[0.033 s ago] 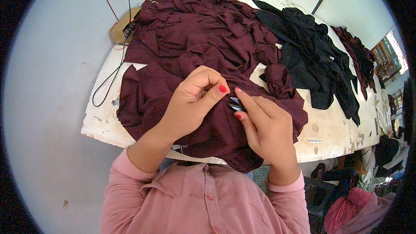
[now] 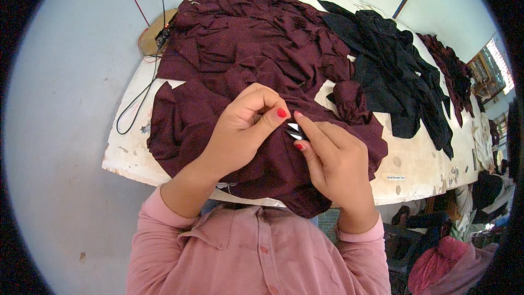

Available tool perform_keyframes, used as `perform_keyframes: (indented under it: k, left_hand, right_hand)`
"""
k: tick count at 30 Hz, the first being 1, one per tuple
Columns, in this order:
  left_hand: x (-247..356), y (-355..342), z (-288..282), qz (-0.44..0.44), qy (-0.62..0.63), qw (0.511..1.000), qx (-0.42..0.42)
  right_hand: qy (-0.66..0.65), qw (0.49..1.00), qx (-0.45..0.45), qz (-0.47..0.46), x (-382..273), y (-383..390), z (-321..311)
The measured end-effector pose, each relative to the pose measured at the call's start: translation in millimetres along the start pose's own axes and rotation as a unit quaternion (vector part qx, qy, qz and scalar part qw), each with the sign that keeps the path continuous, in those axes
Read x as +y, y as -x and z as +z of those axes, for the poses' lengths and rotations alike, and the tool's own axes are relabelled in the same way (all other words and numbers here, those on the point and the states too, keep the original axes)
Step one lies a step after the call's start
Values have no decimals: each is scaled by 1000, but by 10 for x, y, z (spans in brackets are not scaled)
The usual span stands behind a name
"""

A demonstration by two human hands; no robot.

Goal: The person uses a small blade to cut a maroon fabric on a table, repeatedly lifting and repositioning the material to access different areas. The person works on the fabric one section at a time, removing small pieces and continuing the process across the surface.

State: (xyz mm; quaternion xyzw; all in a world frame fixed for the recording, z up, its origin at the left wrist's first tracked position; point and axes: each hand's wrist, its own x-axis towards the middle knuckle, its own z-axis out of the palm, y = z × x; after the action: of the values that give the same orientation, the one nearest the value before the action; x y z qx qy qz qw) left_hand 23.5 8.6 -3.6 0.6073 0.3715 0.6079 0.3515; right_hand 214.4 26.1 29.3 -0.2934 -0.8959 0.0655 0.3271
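Note:
My right hand (image 2: pixel 337 157) is closed around small thread snips (image 2: pixel 295 131). Their two pointed metal blades stick out toward the left, slightly apart, between forefinger and thumb. My left hand (image 2: pixel 250 123) is closed in a pinch, thumb against fingers, just left of the blades; what it pinches is too small or hidden to make out. Both hands are over a dark maroon garment (image 2: pixel 188 123), which lies crumpled across the near part of the table and hangs over its front edge.
More maroon cloth (image 2: pixel 245 38) is heaped behind on the white, stained table (image 2: pixel 131 153). Black garments (image 2: pixel 401 71) lie to the right, with another maroon piece (image 2: pixel 450 65) beyond. A power strip (image 2: pixel 158 33) with a looping black cable (image 2: pixel 126 131) sits at the left edge.
The snips' blades have tilted slightly and catch more light. My right fingertips have shifted a touch to the left; the left hand is almost unmoved.

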Motion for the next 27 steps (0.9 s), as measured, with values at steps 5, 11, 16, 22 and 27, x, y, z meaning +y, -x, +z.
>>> perform_keyframes:
  k: [5,11,16,22,27]
  left_hand:
    - [0,-51,4,8,-8,1000,-6]
    - [-16,-65,16,12,-10,1000,2]
    - [-13,-59,-77,-2,-62,996,69]
    - [78,50,-120,-119,-119,984,-50]
    - [-47,68,-105,-164,33,985,-43]
  right_hand:
    - [22,1000,1,-18,0,-76,1]
    - [23,999,-12,-26,-17,-114,-13]
    - [-92,989,109,42,102,-76,58]
    - [-161,975,90,122,33,173,342]
    - [-273,939,81,194,66,254,567]
